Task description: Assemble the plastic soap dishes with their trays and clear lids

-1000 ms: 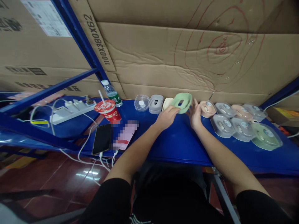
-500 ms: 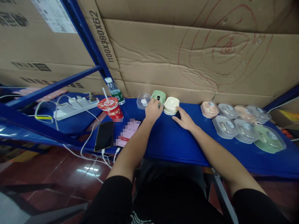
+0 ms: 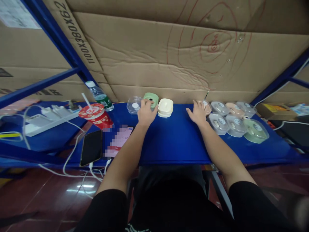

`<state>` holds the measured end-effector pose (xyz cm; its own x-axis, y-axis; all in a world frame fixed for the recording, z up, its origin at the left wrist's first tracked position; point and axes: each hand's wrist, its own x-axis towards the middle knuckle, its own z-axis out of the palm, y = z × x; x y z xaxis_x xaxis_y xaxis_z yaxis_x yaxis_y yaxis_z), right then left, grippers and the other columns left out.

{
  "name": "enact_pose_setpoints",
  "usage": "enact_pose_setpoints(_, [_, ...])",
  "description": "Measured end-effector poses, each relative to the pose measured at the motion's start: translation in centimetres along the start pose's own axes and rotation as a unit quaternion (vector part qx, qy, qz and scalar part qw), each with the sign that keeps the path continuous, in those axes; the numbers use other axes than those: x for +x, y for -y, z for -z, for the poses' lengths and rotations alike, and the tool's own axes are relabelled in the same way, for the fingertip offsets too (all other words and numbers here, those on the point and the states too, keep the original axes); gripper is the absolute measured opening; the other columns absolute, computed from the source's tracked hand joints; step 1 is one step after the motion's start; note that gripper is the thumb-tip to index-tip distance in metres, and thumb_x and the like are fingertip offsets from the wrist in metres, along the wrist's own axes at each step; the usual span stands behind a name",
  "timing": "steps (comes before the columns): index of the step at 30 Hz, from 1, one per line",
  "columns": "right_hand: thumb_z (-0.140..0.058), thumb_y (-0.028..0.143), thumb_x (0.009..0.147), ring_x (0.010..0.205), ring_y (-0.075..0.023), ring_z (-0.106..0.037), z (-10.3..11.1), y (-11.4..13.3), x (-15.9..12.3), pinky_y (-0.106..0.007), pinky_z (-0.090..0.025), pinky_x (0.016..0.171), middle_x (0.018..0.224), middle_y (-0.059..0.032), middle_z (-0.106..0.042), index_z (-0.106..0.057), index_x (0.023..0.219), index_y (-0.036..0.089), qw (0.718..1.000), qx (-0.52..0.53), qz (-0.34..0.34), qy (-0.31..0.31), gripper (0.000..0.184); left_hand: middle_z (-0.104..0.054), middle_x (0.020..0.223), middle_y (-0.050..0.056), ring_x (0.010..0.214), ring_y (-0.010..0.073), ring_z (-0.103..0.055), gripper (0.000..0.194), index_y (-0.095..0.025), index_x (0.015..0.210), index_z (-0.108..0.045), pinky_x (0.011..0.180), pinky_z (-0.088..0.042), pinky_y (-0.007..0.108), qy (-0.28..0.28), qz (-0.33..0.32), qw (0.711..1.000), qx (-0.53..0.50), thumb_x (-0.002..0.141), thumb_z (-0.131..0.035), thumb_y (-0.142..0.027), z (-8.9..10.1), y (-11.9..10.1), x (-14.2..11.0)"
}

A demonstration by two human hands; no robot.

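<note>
In the head view my left hand (image 3: 146,113) rests at the front of a green plastic container (image 3: 151,97). Its thumb stands apart from the bent fingers, and they partly hide the container. Right beside it is a cream stack of shallow square containers (image 3: 165,107). To the left of the hand lies a clear plastic lid (image 3: 133,105) with a white round spot. Farther right, my right hand (image 3: 198,112) has its fingers spread over the left edge of a pink lidded container (image 3: 206,107), hiding part of it; whether it touches it I cannot tell.
Several clear-lidded containers (image 3: 238,125) are grouped at the right of the blue table (image 3: 173,145). A red cup with straw (image 3: 98,117), a water bottle (image 3: 100,96), two phones (image 3: 91,147), cables and a power strip (image 3: 48,120) occupy the left. Cardboard (image 3: 145,48) rises behind.
My right hand has left the cream stack and moved right to the pink container. My left hand stays by the green container. The whole view has turned to the right.
</note>
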<state>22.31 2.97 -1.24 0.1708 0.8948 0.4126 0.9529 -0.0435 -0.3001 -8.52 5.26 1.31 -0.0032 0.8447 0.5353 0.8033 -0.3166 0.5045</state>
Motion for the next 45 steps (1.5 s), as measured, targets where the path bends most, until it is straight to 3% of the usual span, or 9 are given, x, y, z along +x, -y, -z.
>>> enact_pose_setpoints(4, [-0.063, 0.052, 0.097, 0.161, -0.0535, -0.025, 0.8, -0.9, -0.1, -0.084, -0.009, 0.122, 0.171, -0.0299, -0.04, -0.044, 0.162, 0.007, 0.994, -0.08, -0.064, 0.024, 0.081, -0.064, 0.139, 0.015, 0.13, 0.0312, -0.066, 0.029, -0.021, 0.122, -0.073, 0.107, -0.056, 0.043, 0.005, -0.057, 0.998, -0.037, 0.101, -0.067, -0.04, -0.3, -0.4, -0.3])
enact_pose_setpoints(8, [-0.06, 0.051, 0.1, 0.149, -0.0438, -0.048, 1.3, 1.1, -0.7, -0.081, -0.008, 0.125, 0.157, -0.0201, -0.062, -0.053, 0.158, 0.02, 0.998, -0.048, 0.035, 0.015, 0.066, -0.066, 0.136, 0.014, 0.125, 0.0287, -0.067, 0.029, -0.019, 0.12, -0.074, 0.104, -0.056, 0.043, 0.024, -0.101, 0.992, -0.066, 0.105, -0.061, -0.041, -0.5, -0.7, -0.7])
enact_pose_setpoints(16, [-0.069, 0.052, 0.094, 0.145, -0.0429, -0.053, 1.0, 3.2, -2.0, -0.061, -0.048, 0.116, 0.161, -0.015, -0.058, -0.066, 0.151, 0.024, 0.993, 0.023, 0.096, 0.072, 0.064, -0.068, 0.134, 0.013, 0.127, 0.0279, -0.067, 0.029, -0.02, 0.122, -0.073, 0.105, -0.055, 0.043, 0.038, -0.134, 0.988, -0.073, 0.104, -0.061, -0.039, -0.8, -0.8, -0.9])
enact_pose_setpoints(24, [-0.051, 0.07, 0.1, 0.121, -0.0334, -0.072, 2.1, 3.2, -1.6, -0.052, -0.057, 0.106, 0.131, -0.0135, -0.077, -0.072, 0.131, 0.022, 0.963, 0.209, 0.112, -0.129, 0.061, -0.072, 0.133, 0.013, 0.121, 0.0284, -0.07, 0.049, -0.018, 0.144, -0.064, 0.101, -0.057, 0.04, 0.081, -0.148, 0.984, -0.055, 0.101, -0.068, -0.039, -0.9, -1.4, -1.2])
enact_pose_setpoints(30, [-0.051, 0.079, 0.098, 0.086, -0.0257, -0.078, 2.4, 5.1, -3.3, -0.041, -0.064, 0.081, 0.104, -0.0067, -0.083, -0.076, 0.109, 0.026, 0.931, 0.298, 0.209, -0.042, 0.059, -0.08, 0.123, 0.009, 0.113, 0.0281, -0.075, 0.041, -0.023, 0.136, -0.072, 0.1, -0.057, 0.043, 0.122, -0.182, 0.973, -0.072, 0.108, -0.053, -0.046, -0.4, -1.5, -1.5])
enact_pose_setpoints(34, [-0.049, 0.081, 0.097, 0.112, -0.0317, -0.077, 1.8, 5.0, -2.9, -0.048, -0.065, 0.088, 0.137, -0.0132, -0.075, -0.056, 0.15, 0.028, 0.921, 0.338, 0.174, -0.087, 0.076, -0.08, 0.119, 0.012, 0.112, 0.0278, -0.075, 0.041, -0.021, 0.132, -0.073, 0.101, -0.056, 0.042, -0.019, -0.081, 0.985, -0.15, 0.109, -0.051, -0.047, -0.6, 0.0, -0.3])
enact_pose_setpoints(37, [-0.051, 0.079, 0.097, 0.119, -0.0347, -0.073, 1.2, 4.0, -2.0, -0.054, -0.065, 0.092, 0.142, -0.0162, -0.071, -0.047, 0.158, 0.026, 0.939, 0.3, 0.135, -0.098, 0.081, -0.078, 0.117, 0.013, 0.106, 0.0239, -0.075, 0.043, -0.019, 0.142, -0.064, 0.098, -0.057, 0.037, -0.178, 0.079, 0.943, -0.268, 0.108, -0.054, -0.042, -0.9, 1.8, 1.5])
enact_pose_setpoints(41, [-0.052, 0.071, 0.099, 0.119, -0.0337, -0.071, 0.3, 2.9, -1.4, -0.056, -0.059, 0.103, 0.142, -0.017, -0.07, -0.049, 0.157, 0.022, 0.969, 0.217, 0.107, -0.038, 0.076, -0.074, 0.087, 0.006, 0.076, 0.0185, -0.071, 0.05, -0.009, 0.152, -0.05, 0.081, -0.058, 0.032, -0.226, 0.263, 0.866, -0.361, 0.108, -0.053, -0.032, -0.9, 3.5, 3.2])
enact_pose_setpoints(45, [-0.052, 0.06, 0.099, 0.12, -0.0327, -0.071, -0.2, 2.6, -1.3, -0.054, -0.057, 0.105, 0.145, -0.017, -0.069, -0.055, 0.152, 0.019, 0.977, 0.198, 0.083, -0.006, 0.066, -0.072, 0.089, 0.006, 0.071, 0.0166, -0.07, 0.046, -0.008, 0.148, -0.055, 0.077, -0.056, 0.03, -0.241, 0.288, 0.848, -0.373, 0.107, -0.056, -0.03, -0.8, 4.3, 3.4])
